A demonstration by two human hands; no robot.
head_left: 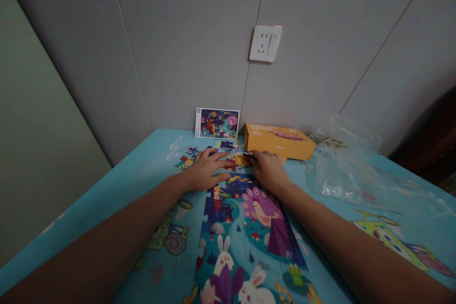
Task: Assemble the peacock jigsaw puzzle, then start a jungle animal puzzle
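Observation:
A partly joined jigsaw puzzle (245,242) lies flat in front of me, showing white rabbits, a pink peacock and a frog. Beyond its far edge are several loose puzzle pieces (187,159). My left hand (208,168) rests over these pieces with its fingers spread flat. To its right, my right hand (267,168) is closed, thumb and fingers pinching a puzzle piece (247,154) seen edge-on. Its picture side is hidden from me. Under and between the hands, orange and dark pieces show only in part.
Against the wall leans a reference picture card (218,123). An orange puzzle box (280,141) stands beside it, close beyond my right hand. Farther right lies a clear plastic bag (342,166) with more pieces (327,141). The blue cartoon tablecloth (142,166) meets a wall with a socket (265,43).

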